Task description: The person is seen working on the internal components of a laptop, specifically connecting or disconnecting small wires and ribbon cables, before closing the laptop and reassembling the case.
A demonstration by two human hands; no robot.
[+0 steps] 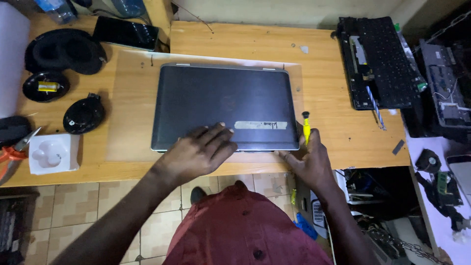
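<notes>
A closed dark grey laptop (pixel 223 100) lies flat on the wooden table (pixel 255 41), with a pale sticker strip near its front edge. My left hand (pixel 198 152) rests palm down on the lid's front edge, fingers spread. My right hand (pixel 306 162) sits at the laptop's front right corner and holds a small screwdriver (pixel 305 126) with a yellow handle and black tip, pointing away from me.
A dismantled laptop base with keyboard (pixel 380 61) lies at the right. Black round parts (pixel 66 49), a small dish (pixel 45 87), a fan (pixel 83 115), a white tray (pixel 51 153), orange pliers (pixel 12 154) and a phone (pixel 126 32) crowd the left side.
</notes>
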